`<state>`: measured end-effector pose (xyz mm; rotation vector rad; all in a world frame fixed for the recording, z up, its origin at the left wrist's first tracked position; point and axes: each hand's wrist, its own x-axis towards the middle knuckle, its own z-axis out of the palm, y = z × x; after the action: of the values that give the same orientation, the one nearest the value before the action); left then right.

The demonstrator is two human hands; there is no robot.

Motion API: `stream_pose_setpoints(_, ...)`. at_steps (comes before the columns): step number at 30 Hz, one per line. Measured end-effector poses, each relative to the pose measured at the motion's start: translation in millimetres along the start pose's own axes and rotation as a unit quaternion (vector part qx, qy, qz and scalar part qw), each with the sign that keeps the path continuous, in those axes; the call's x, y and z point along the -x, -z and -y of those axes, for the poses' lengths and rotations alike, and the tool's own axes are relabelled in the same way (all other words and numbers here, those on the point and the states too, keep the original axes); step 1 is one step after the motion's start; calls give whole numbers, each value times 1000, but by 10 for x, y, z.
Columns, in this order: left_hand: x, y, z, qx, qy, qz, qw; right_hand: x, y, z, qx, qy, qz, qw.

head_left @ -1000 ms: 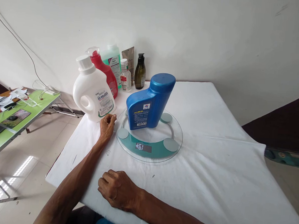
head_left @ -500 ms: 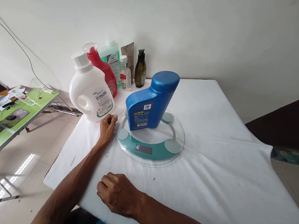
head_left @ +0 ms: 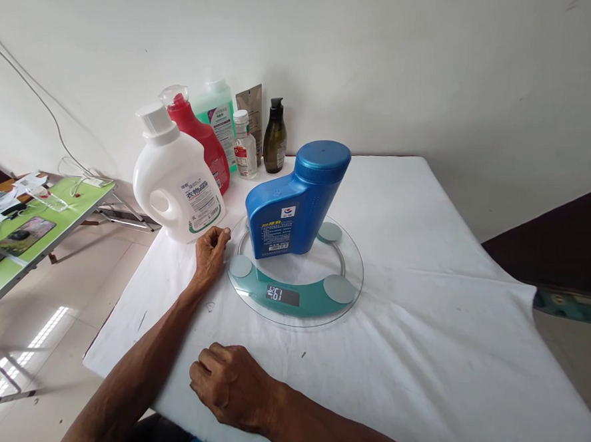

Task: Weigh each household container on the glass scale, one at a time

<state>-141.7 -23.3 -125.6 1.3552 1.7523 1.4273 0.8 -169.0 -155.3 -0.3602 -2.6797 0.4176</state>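
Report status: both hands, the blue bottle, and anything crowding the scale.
Left hand curled at scale rim, holding nothing. Right hand fisted on the cloth, empty. Blue bottle upright on the scale, display lit. White jug close by left hand.

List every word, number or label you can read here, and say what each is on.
"衣物": large characters on the white jug's label; the smaller print is too small.
"61": the lit digits on the glass scale's display, partly unclear.
Blue bottle: yellow heading and fine print blurred.
Labels on the red, green, clear and dark bottles behind: too small to read.
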Motion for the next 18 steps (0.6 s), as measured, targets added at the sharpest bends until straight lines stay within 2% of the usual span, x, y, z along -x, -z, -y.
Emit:
stream_pose_setpoints(13,7,1,-16,-16,3,-7,1000,-14,-37,8,-10,-5,41,999)
stream_pose_setpoints(18,3,3,-13,-20,0,-4,1000,-16,-11,2,-11,-1,19,1000)
